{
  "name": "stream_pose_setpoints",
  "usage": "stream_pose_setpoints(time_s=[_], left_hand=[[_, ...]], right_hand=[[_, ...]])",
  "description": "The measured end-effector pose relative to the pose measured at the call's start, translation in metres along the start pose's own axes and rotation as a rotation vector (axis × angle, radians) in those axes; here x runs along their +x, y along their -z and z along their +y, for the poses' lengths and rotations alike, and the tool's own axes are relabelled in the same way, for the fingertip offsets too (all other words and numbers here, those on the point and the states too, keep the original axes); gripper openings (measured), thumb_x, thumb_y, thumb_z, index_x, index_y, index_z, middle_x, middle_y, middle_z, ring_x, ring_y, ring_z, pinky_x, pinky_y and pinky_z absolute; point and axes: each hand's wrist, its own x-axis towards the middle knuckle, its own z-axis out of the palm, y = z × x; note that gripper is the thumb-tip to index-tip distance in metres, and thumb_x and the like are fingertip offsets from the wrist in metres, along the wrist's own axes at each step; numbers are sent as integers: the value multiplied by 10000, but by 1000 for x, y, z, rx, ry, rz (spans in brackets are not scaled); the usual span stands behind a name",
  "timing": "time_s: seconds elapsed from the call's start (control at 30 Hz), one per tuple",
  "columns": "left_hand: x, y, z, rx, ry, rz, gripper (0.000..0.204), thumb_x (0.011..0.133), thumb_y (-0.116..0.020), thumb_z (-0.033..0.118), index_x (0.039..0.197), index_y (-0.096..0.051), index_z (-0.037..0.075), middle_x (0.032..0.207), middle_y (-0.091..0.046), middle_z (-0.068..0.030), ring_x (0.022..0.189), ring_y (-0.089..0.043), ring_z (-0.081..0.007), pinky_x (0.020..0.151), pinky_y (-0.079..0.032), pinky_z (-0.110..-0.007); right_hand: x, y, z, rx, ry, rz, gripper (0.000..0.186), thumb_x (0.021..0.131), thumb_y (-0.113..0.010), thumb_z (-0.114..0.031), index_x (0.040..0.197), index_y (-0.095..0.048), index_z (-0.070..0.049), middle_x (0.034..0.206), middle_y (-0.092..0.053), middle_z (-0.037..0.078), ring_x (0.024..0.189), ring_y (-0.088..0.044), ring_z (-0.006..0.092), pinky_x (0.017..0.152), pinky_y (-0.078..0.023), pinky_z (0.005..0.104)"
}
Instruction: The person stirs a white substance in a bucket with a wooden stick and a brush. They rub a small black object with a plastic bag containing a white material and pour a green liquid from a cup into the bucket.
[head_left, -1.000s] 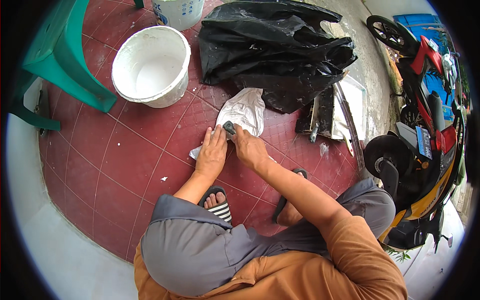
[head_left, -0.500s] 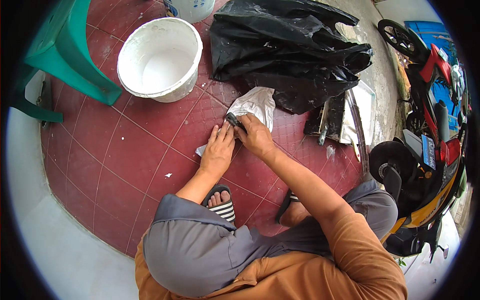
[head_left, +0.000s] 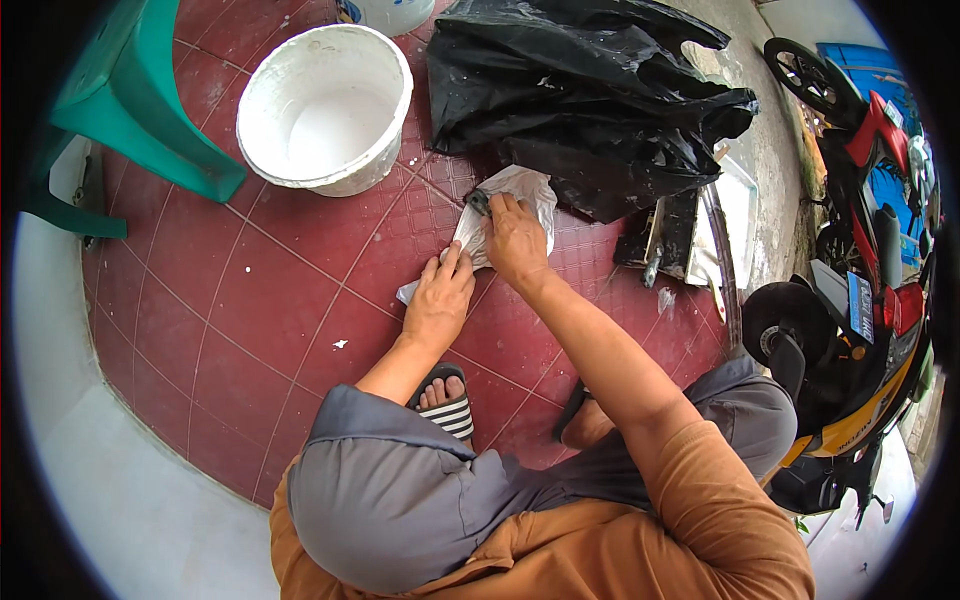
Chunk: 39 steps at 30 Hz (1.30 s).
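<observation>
My left hand (head_left: pixel 442 292) lies with fingers stretched out on the near left part of a crumpled white cloth (head_left: pixel 530 186) on the red tiled floor (head_left: pixel 262 330). My right hand (head_left: pixel 514 240) is further forward on the cloth, its fingers closed on a small dark grey object (head_left: pixel 478 202) that is partly hidden by them. Beyond the cloth lies a big crumpled black plastic bag (head_left: pixel 560 95), and to the upper left stands a white bucket (head_left: pixel 262 120) with a pale white residue inside.
A green plastic chair (head_left: pixel 150 140) stands at the left beside a white wall. Another pail (head_left: pixel 395 15) is at the top. A tray (head_left: pixel 738 200) and dark scraps (head_left: pixel 640 245) lie right of the cloth. Motorbikes (head_left: pixel 860 350) stand along the right. My sandalled feet (head_left: pixel 445 405) are below my hands.
My right hand, holding the dark object, has moved forward and slightly right across the cloth. My left hand has shifted a little to the right in the picture, along with the whole view.
</observation>
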Motion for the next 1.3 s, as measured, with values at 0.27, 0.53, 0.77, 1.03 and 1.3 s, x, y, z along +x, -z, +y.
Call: stream_pose_setpoints(time_s=[0.27,0.53,0.77,1.03,1.3], left_hand=[[6,1,0,7,-9,15,421,874,-547,115,1260,-635,-30,1354,-551,-154,1389,-408,-335,1104,-398,-447],[6,-8,3,45,16,35,434,929,-527,165,1344,-586,50,1374,-525,-150,1415,-370,-356,1151,-329,-497],[1,-6,6,142,-10,-111,493,940,-536,217,1414,-535,82,1434,-475,-135,1444,-316,-358,1150,-309,-488],[2,-7,7,180,-22,-102,488,943,-532,230,1409,-541,85,1444,-470,-125,1449,-303,-352,1161,-283,-499],[13,-12,25,289,-36,-94,468,924,-527,225,1349,-570,33,1400,-510,-151,1439,-336,-337,1233,-186,-524]], right_hand=[[16,5,10,-37,-27,49,192,878,-642,-84,1040,-552,-31,1053,-632,174,999,-612,398,856,-518,474],[-39,32,10,86,116,-240,206,908,-650,-122,1076,-564,-37,1038,-644,159,1009,-624,374,840,-518,477],[-27,18,23,-89,72,-133,175,884,-634,-88,1030,-558,-28,1020,-641,157,968,-624,375,810,-534,466],[-16,22,35,-111,-16,-52,188,902,-624,-99,1066,-571,-24,1014,-649,175,978,-640,384,822,-539,476],[-61,43,29,119,129,-214,225,916,-651,-122,1089,-548,-22,1017,-630,180,982,-623,385,842,-506,474]])
